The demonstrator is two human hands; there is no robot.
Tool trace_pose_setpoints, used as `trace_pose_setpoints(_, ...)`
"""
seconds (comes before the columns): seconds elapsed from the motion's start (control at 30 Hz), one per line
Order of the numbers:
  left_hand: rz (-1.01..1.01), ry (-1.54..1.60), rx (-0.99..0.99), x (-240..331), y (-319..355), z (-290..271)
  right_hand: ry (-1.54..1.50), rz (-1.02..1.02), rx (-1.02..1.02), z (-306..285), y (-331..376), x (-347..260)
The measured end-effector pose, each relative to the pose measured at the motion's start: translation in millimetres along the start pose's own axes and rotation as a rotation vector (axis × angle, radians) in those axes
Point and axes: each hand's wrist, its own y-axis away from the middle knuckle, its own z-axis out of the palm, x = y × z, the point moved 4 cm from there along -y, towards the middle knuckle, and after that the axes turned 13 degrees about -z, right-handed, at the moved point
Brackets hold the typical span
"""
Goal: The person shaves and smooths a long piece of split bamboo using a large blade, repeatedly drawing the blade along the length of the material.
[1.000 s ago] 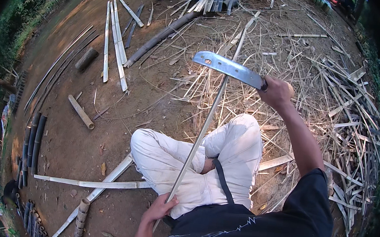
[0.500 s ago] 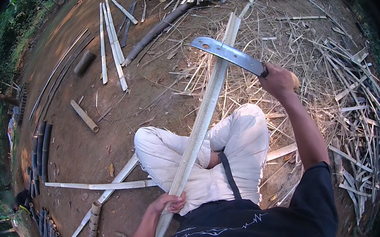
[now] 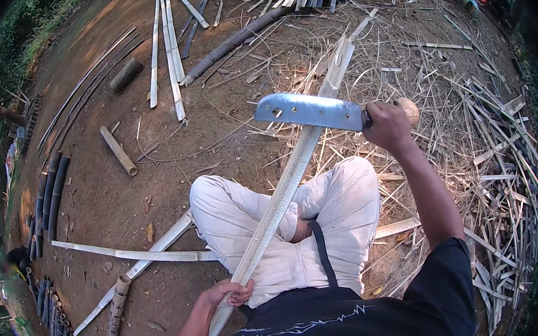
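A long split bamboo strip [image 3: 276, 201], pale on its hollow side, slants across my lap from lower left to far upper middle. Near its lower end my left hand [image 3: 230, 292] is closed around it. In my right hand [image 3: 389, 125] is a machete [image 3: 311, 111], gripped by its rounded wooden handle [image 3: 409, 109]. The broad metal blade, with several holes along it, lies crosswise over the strip's far part and hides a piece of it. Whether the edge bites into the bamboo I cannot tell.
Shavings and thin slivers [image 3: 481, 144] pile up at the right. Split strips [image 3: 171, 46] and a dark pole [image 3: 236, 43] lie far left. A short bamboo piece [image 3: 118, 151] and two crossed strips [image 3: 142, 254] lie left of my knees. Dark bamboo poles [image 3: 56, 191] lie at the left edge.
The machete has come nearer to me along the strip, and its blade has turned from slanted to nearly level, showing more of its flat face. My left hand keeps its grip.
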Motion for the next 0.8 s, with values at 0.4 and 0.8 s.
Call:
trace_pose_setpoints(0.4,-0.029,0.098,-0.021,-49.0,13.1,-23.1,-0.182,0.666,-0.017,11.1,9.2,37.2)
trace_pose_setpoints(0.8,-0.106,-0.067,0.238,-39.9,25.3,-15.0,-0.066,-0.031,0.23,4.6,42.9,-73.3)
